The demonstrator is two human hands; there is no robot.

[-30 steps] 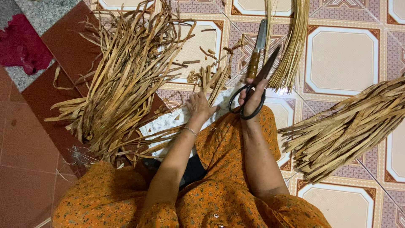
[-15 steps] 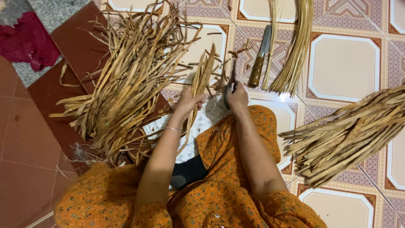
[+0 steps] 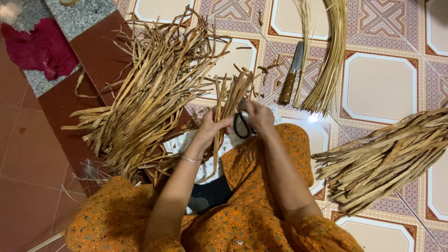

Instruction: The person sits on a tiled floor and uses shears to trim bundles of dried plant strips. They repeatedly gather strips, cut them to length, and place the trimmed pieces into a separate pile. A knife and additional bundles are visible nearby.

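My left hand (image 3: 211, 129) grips a small bunch of dried plant strips (image 3: 232, 95) that stands up from my lap and fans out toward the floor tiles. My right hand (image 3: 259, 116) holds black-handled scissors (image 3: 241, 125) pressed against the same bunch, blades hidden among the strips. Both hands meet above my lap, over a white patterned cloth (image 3: 179, 142). I wear orange patterned clothes.
A big loose pile of dried strips (image 3: 147, 98) lies on the left. A tidier bundle of strips (image 3: 389, 158) lies on the right. A knife with a wooden handle (image 3: 290, 74) and a sheaf of thin pale stalks (image 3: 326, 60) lie ahead. A red cloth (image 3: 39, 46) is at far left.
My right hand brought the scissors down from near the knife to the bunch. My left hand lifted the bunch of strips upright and closed around it.
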